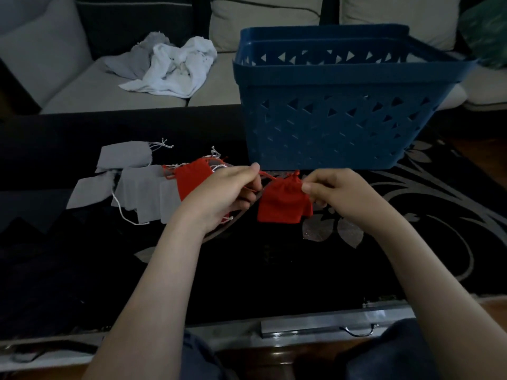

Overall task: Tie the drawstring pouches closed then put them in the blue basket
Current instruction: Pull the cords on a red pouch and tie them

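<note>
A small red drawstring pouch [284, 202] hangs between my hands just above the dark table. My left hand [225, 192] pinches its red cord on the left side. My right hand [336, 190] pinches the cord at the pouch's gathered neck on the right. The cord runs taut between them. Behind my left hand lies a second red pouch [192, 178], partly hidden. Several grey pouches [142, 189] with white strings lie flat to the left. The blue basket [337, 105] stands right behind my hands; its inside is not visible.
A crumpled white and grey cloth [175, 67] lies on the sofa seat behind the table. The table top [274, 270] is black glass with a silver floral pattern. Its metal front edge with a handle [359, 331] runs near my knees.
</note>
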Available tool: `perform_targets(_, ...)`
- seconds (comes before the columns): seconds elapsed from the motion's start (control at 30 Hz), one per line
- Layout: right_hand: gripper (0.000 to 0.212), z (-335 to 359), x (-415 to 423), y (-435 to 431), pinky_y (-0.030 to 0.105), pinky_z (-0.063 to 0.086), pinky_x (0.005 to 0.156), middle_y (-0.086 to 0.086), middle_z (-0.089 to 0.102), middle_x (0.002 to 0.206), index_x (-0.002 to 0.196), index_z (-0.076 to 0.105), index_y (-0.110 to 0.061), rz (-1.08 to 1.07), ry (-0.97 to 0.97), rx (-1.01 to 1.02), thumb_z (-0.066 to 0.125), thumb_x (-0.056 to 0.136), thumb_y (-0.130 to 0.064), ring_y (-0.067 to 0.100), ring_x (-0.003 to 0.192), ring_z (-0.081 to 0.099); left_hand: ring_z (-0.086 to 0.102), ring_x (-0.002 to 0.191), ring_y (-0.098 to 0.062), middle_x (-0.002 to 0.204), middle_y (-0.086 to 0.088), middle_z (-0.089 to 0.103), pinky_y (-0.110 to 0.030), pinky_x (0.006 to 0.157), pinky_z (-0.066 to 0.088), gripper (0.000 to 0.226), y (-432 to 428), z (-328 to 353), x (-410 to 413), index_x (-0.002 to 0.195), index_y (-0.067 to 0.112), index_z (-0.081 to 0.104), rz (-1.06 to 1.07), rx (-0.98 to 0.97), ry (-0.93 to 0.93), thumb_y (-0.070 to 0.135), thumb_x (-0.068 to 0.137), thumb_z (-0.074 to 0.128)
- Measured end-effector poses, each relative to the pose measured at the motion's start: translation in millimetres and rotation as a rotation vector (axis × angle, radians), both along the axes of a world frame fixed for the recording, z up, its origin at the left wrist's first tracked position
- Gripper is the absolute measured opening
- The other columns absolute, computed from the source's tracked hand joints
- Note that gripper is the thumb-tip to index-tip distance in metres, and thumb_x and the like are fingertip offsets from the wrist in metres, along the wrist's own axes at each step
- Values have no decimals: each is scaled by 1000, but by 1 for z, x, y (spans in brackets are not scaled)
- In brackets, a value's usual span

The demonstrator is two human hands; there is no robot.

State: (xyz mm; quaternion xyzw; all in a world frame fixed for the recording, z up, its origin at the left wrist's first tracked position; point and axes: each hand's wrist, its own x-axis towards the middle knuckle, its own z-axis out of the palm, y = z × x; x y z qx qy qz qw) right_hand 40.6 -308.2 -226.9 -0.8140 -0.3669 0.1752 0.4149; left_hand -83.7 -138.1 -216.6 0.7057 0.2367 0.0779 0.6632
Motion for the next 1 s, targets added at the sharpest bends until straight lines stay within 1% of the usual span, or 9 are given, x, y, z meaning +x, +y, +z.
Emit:
perform_targets(0.17, 18, 1, 1, 2, 22, 42, 67, -7, 57, 66, 77, 62, -19, 39, 31, -28, 58, 94, -21, 9, 63, 53, 47, 49, -7, 95, -7, 73, -14, 43, 37, 46, -6, 10, 0, 50, 11, 48, 49, -528, -208, 21, 95, 48)
perform_targets(0.27, 27, 2, -1, 4, 28, 41, 71, -3, 54, 66, 69, 58, -20, 74, 62, -63, 55, 96, -20, 12, 65, 51, 47, 46, -7, 85, -9, 72, -13, 40, 38, 39, -9, 11, 1, 54, 10, 52, 24, -654, -268, 23, 91, 49)
perform_targets(0.4, 31, 2, 1, 3, 33, 39, 70, 8, 53, 70, 67, 57, -16, 78, 72, -97, 53, 96, -29, 19, 68, 50, 54, 52, -4, 69, -3, 67, -12, 46, 45, 11, -8, 9, 1, 77, 7, 63, 19, -513, -261, 14, 83, 57)
perform_targets(0.53, 38, 9, 1, -1, 23, 38, 63, 1, 49, 66, 68, 49, -11, 3, 113, -37, 52, 94, -38, 13, 64, 48, 58, 54, -3, 66, 0, 67, -12, 50, 48, 14, -7, 8, 0, 100, 6, 61, 55, -396, -205, -1, 93, 51)
perform_targets(0.63, 40, 12, -1, -1, 30, 36, 65, -1, 46, 63, 69, 48, -9, -15, 129, 61, 53, 93, -41, 14, 63, 45, 61, 54, -4, 65, -3, 69, -12, 51, 50, 20, -12, 9, 1, 111, 2, 52, 78, -398, -162, 0, 91, 55)
perform_targets(0.7, 38, 12, -5, 0, 31, 33, 65, -3, 44, 62, 69, 47, -8, 18, 95, 132, 54, 94, -36, 12, 62, 41, 61, 51, -4, 62, -4, 68, -12, 49, 49, 16, -15, 8, 3, 105, 2, 48, 74, -417, -149, 1, 91, 56)
perform_targets(0.77, 26, 13, -10, 4, 28, 36, 68, -4, 49, 67, 74, 56, -9, 119, 41, 171, 56, 94, -25, 8, 65, 44, 58, 49, -2, 60, -1, 67, -10, 48, 47, 4, -17, 7, 4, 92, 1, 54, 20, -361, -109, 5, 91, 56)
perform_targets(0.87, 13, 14, -15, 10, 12, 38, 77, -7, 56, 83, 88, 65, -8, 282, -63, 157, 54, 93, -4, -3, 78, 51, 56, 50, 0, 60, 4, 65, -9, 49, 45, 16, -17, 3, 4, 81, 3, 63, -75, -234, -61, 9, 93, 54)
perform_targets(1.0, 16, 6, -10, 14, 15, 34, 83, -13, 57, 83, 87, 66, -20, 240, -259, 149, 57, 90, -8, 1, 88, 48, 56, 50, 0, 60, 2, 64, -10, 49, 45, 17, -22, 0, 3, 85, 6, 64, -124, -100, -15, 5, 95, 51)
